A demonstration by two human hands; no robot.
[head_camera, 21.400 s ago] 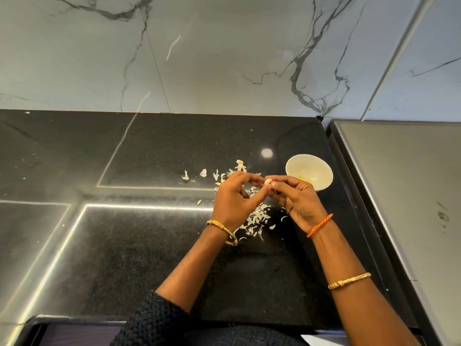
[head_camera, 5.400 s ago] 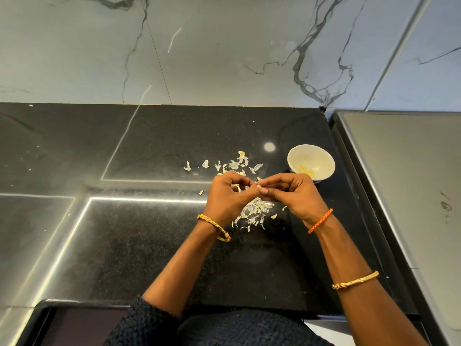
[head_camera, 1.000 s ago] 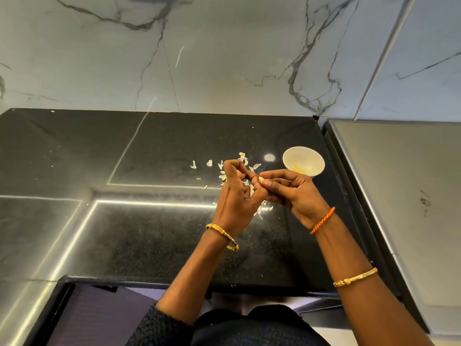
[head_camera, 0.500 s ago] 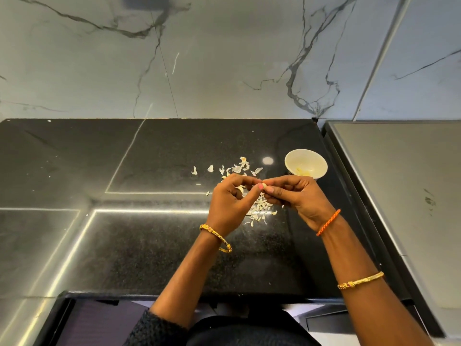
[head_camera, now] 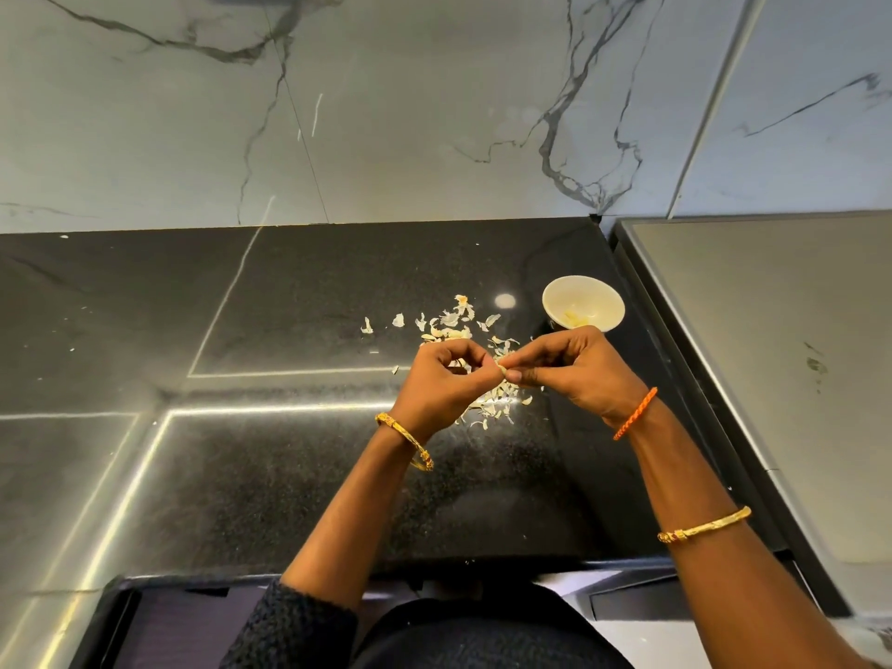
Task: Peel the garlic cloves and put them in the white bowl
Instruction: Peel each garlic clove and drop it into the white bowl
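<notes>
Both hands, left hand [head_camera: 437,383] and right hand [head_camera: 574,371], I see pinching one garlic clove [head_camera: 502,369] above peel scraps [head_camera: 492,403], white bowl [head_camera: 583,303] near.

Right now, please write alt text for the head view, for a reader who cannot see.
Two hands, left hand and right hand, pinch a garlic clove above scattered peels on a black counter; a white bowl stands just behind.

- A black speckled stone countertop [head_camera: 270,475] fills the middle, glossy, with bright strip-light reflections running across it.
- Behind the countertop rises a grey marble wall [head_camera: 410,113] with dark veins.
- Right of the countertop, touching its edge, lies a flat grey metal surface [head_camera: 772,379] with a dark rim.
</notes>
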